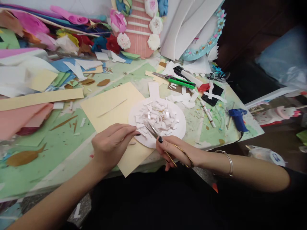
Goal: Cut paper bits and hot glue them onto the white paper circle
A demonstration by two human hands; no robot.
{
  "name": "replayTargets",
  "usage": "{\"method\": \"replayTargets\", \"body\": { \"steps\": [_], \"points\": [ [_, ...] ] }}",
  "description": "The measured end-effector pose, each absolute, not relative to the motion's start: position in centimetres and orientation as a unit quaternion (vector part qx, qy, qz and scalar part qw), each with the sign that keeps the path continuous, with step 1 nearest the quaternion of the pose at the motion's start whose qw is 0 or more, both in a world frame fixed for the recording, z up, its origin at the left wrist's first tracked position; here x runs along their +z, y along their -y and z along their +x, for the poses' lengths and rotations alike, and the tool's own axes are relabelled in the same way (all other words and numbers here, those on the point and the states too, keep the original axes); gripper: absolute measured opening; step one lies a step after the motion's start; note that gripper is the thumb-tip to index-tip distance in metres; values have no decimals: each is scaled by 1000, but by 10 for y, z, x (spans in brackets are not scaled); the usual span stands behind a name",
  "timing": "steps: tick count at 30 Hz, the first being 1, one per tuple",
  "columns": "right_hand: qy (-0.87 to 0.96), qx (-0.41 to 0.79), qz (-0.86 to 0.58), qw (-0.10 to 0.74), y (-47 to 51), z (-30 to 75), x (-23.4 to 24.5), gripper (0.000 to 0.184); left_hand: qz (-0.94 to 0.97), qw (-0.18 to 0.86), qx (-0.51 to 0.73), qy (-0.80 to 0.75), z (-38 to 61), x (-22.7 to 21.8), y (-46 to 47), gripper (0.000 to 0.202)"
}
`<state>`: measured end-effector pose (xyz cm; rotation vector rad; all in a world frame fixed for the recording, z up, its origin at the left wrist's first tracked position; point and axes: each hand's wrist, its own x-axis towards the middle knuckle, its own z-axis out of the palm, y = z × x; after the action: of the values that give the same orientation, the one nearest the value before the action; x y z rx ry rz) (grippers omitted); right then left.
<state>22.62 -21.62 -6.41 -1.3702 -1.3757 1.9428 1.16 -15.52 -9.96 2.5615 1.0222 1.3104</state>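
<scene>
My right hand [176, 151] grips gold-handled scissors [153, 131], whose blades point up-left over a white paper disc [178, 126]. A heap of small white paper snippets [157, 118] lies on the disc. My left hand [112, 143] is closed in a pinch beside the blades, fingertips at the disc's left edge, holding what seems to be a thin white paper strip that is too small to make out. Both hands rest over a cream sheet [112, 107] near the table's front edge.
The green table [59, 147] is littered with paper scraps. Coloured foam sheets and paper flowers [123, 40] pile up at the back. A green utility knife [181, 82], a blue glue gun [237, 119], glue sticks and white boards lie to the right.
</scene>
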Motion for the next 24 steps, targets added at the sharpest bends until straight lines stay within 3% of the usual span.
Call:
{"method": "replayTargets", "body": {
  "steps": [10, 17, 24],
  "points": [
    [511, 685, -487, 181, 215, 217, -73, 48, 877, 22, 425, -224, 19, -98, 161, 17],
    [509, 653, -544, 135, 213, 216, -78, 49, 884, 62, 390, -251, 20, -103, 155, 17],
    [479, 659, -543, 202, 214, 227, -71, 53, 856, 88, 392, -325, 15, -103, 135, 10]
  ]
}}
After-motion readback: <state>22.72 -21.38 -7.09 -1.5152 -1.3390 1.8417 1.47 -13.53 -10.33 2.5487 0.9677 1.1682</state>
